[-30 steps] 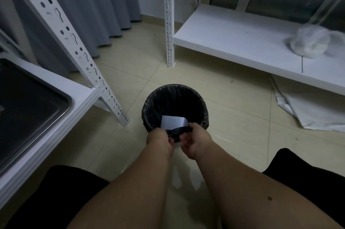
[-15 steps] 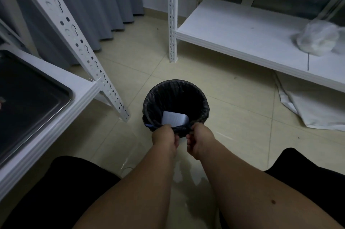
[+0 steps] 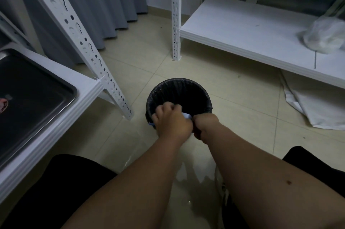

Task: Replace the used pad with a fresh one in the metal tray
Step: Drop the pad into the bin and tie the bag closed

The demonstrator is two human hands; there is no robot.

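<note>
Since last frame our left hand (image 3: 170,120) pushed the white pad (image 3: 186,115) deeper into the bin (image 3: 196,94), fingers curled on it; right hand (image 3: 204,126) at 3 o'clock pinches the bin's near rim.

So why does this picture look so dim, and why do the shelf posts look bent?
Head view: the room is dimly lit, so the metal tray and bin read nearly black; the wide lens tilts the shelf posts outward; a pale sheen lies on the floor tiles; the left hand looks slightly soft.
</note>
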